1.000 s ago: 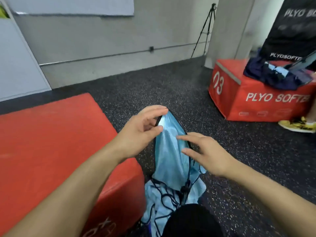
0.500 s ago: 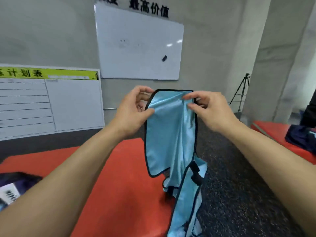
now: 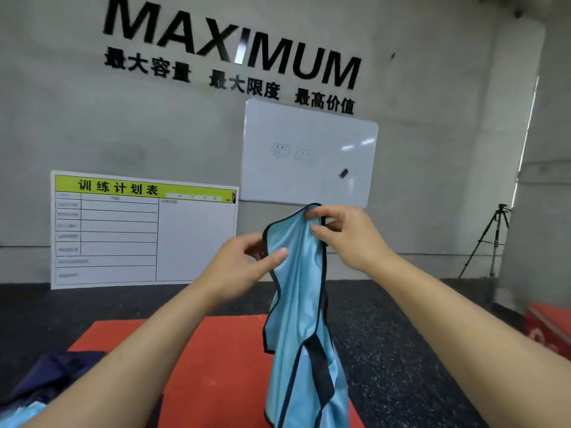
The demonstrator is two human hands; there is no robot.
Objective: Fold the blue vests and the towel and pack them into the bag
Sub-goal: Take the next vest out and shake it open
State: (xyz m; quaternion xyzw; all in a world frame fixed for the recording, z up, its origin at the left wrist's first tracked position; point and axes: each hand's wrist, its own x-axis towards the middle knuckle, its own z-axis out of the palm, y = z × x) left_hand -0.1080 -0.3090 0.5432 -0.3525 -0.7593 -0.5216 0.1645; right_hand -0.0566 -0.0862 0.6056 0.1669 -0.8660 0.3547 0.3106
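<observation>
Grey wall (image 3: 123,118), whiteboard (image 3: 309,134), speckled floor (image 3: 401,350)

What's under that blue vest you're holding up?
Under the vest, pinched by both hands, lie a red mat and dark floor. The cloth hides whatever is directly beneath.

Even indoor light; glare on whiteboard (image 3: 309,152); slight motion blur; wide-angle bending at edges.

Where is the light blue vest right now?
In the head view the vest hangs right of centre, pinched at its top edge by the left hand and right hand, above the red mat.
</observation>
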